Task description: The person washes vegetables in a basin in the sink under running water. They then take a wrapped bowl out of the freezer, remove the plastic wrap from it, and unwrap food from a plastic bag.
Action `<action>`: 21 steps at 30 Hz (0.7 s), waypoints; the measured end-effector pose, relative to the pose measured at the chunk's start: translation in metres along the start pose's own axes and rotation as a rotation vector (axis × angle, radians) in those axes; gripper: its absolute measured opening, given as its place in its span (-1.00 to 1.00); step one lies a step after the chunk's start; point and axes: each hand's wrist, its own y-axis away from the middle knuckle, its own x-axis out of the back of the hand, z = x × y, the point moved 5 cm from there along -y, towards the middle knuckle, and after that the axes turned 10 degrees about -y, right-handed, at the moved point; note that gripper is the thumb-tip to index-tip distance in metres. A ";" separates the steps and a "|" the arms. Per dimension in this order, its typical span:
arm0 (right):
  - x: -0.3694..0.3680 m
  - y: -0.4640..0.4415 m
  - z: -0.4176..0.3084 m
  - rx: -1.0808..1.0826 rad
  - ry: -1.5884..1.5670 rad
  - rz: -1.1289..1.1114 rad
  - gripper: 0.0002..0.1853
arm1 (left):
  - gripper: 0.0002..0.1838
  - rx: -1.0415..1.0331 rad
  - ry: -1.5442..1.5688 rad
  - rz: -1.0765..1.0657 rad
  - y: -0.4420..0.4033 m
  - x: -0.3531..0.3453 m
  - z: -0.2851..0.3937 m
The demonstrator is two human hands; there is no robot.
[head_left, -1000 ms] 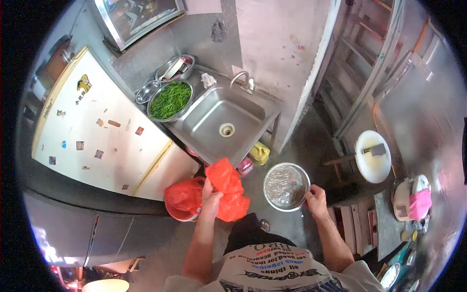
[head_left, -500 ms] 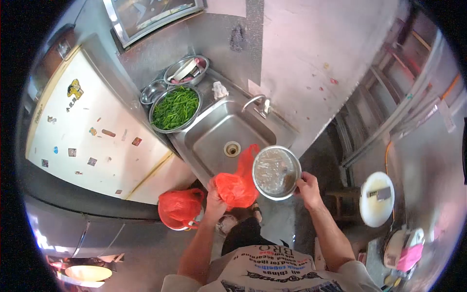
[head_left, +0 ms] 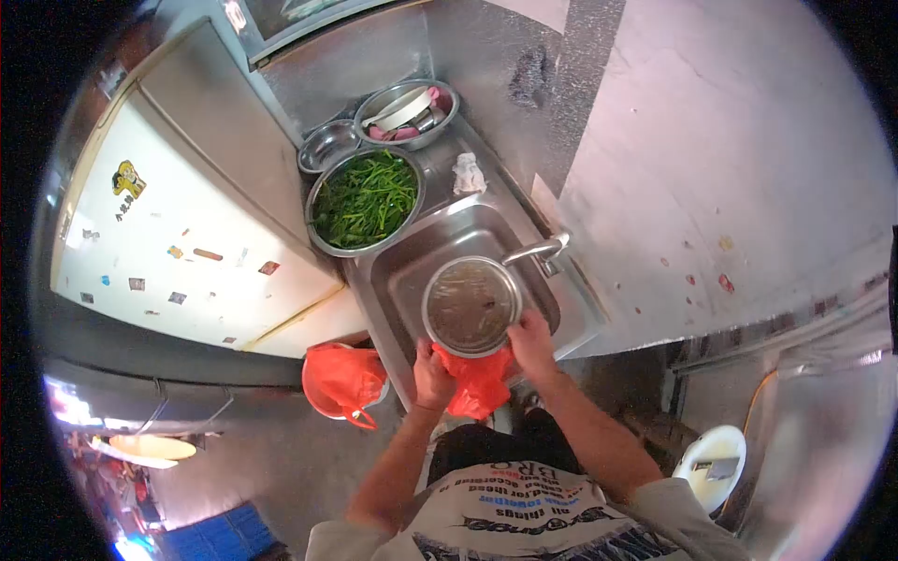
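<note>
My right hand (head_left: 532, 342) grips the near right rim of a round metal bowl (head_left: 470, 301). Its contents look brownish and glossy, with a small dark speck; I cannot tell what they are. The bowl is over the near part of the steel sink (head_left: 402, 266), beside the faucet (head_left: 538, 251). My left hand (head_left: 433, 377) is closed on a thin red plastic bag (head_left: 479, 385), which hangs below the bowl's near edge and is partly hidden by it. The fingers of my left hand are close to the bowl's rim.
A metal basin of leafy greens (head_left: 367, 201) stands left of the sink. Behind it are a small metal bowl (head_left: 327, 147) and a basin (head_left: 409, 86) with dishes. A crumpled white cloth (head_left: 468, 174) lies by the sink. A red-lined bucket (head_left: 327, 383) stands on the floor, near a white fridge (head_left: 187, 238).
Both hands have come together, and the bowl has moved left and forward over the sink. The red bag now hangs under the bowl's near edge. My view has shifted closer to the sink.
</note>
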 end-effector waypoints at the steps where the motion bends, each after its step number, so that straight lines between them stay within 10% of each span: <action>1: -0.011 -0.004 -0.011 0.020 0.076 -0.052 -0.75 | -0.68 0.008 0.008 0.008 -0.009 0.009 0.010; 9: -0.024 -0.040 -0.028 -0.062 0.056 -0.167 -0.85 | -0.66 0.169 -0.419 0.088 0.029 0.004 0.005; 21: -0.017 -0.106 0.044 -0.174 0.118 -0.171 -0.84 | -0.56 0.558 0.417 0.369 0.001 0.011 0.024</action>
